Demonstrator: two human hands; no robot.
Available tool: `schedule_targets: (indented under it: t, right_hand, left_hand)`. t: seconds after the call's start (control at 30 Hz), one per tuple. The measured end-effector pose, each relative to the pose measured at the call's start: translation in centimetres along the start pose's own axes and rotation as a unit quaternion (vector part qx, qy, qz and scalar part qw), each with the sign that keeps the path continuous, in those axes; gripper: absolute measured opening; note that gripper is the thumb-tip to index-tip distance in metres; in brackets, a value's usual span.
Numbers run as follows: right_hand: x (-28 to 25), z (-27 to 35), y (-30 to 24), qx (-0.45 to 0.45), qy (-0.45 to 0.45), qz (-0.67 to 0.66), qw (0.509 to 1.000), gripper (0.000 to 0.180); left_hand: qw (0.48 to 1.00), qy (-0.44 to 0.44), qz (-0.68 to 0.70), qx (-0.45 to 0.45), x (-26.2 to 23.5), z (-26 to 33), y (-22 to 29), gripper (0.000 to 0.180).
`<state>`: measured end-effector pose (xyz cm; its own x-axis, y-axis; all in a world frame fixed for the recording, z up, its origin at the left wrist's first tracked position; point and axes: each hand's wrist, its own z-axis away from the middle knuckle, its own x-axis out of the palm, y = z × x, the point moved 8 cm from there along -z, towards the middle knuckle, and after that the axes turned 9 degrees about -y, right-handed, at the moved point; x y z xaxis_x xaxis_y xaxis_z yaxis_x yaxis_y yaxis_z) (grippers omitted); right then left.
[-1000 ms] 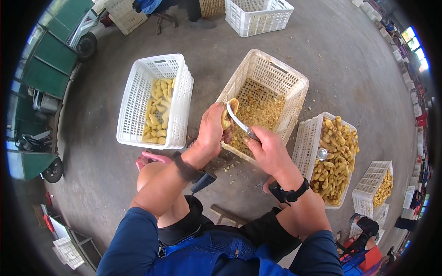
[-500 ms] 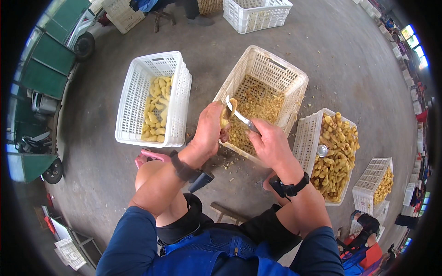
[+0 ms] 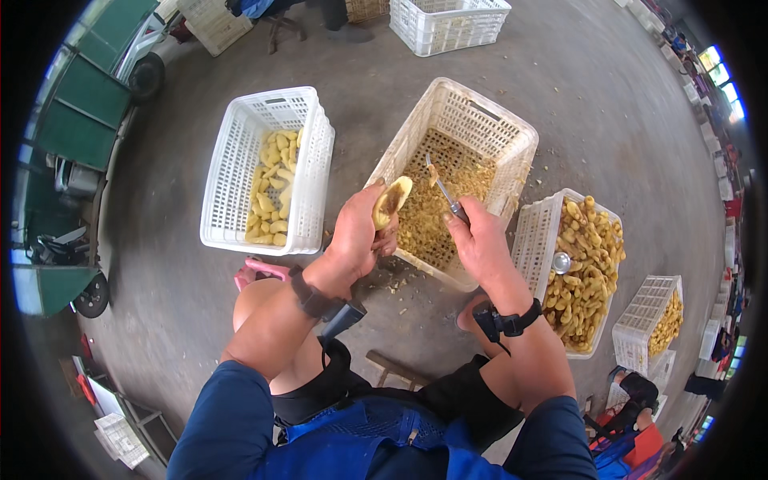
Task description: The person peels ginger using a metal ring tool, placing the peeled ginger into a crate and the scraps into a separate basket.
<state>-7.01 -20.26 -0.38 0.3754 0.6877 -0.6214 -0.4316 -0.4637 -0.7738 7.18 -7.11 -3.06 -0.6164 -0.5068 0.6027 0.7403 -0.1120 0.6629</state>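
My left hand (image 3: 358, 234) grips a yellowish, partly peeled root piece (image 3: 391, 202) over the near edge of the middle white crate (image 3: 512, 136). My right hand (image 3: 478, 238) holds a small peeling knife (image 3: 445, 194), its blade lifted away from the piece and pointing up over the crate. Peelings cover the bottom of that crate. A white crate (image 3: 232, 176) to the left holds several peeled yellow pieces. On the right, another white crate (image 3: 532, 232) is heaped with unpeeled pieces, and a small metal cup (image 3: 562, 262) sits in it.
I sit on a low stool on a grey concrete floor, knees bare. A smaller crate (image 3: 660, 312) of pieces stands far right. Empty white crates (image 3: 448, 22) stand at the back, and a green cart (image 3: 72, 120) stands at the left. Scraps litter the floor by my feet.
The knife has come off the piece and swung to the right and up. My left hand has turned the piece so that its cut face shows.
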Motion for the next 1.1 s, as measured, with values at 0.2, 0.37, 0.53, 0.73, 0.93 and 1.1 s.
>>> schedule_targets:
  t: [0.2,0.37,0.53,0.73,0.93,1.1]
  right_hand:
    - [0.0,0.6,-2.0,-0.078,0.051,-0.045,0.995,0.021]
    - [1.5,1.0,-0.4,0.021,0.000,-0.319,0.947,0.016]
    - [1.5,0.7,-1.6,0.033,-0.018,-0.442,0.896,0.014]
    - [3.0,1.1,0.8,0.096,-0.076,-0.544,0.830,0.013]
    - [3.6,1.4,1.6,0.167,-0.019,-0.653,0.739,0.012]
    - [4.2,1.7,0.6,0.150,-0.052,-0.649,0.744,0.014]
  left_hand:
    - [0.999,-0.031,0.033,-0.014,0.4,-0.1,0.4,0.034]
    - [0.998,-0.046,-0.022,-0.046,1.1,-0.1,-0.2,0.033]
    - [0.980,-0.094,-0.106,-0.139,1.9,0.8,-1.9,0.032]
    - [0.981,-0.121,-0.063,-0.138,2.7,0.1,-2.3,0.038]
    - [0.985,-0.171,0.018,0.014,3.6,-0.5,-1.4,0.044]
    - [0.988,-0.129,-0.038,0.076,2.5,-1.2,-1.4,0.047]
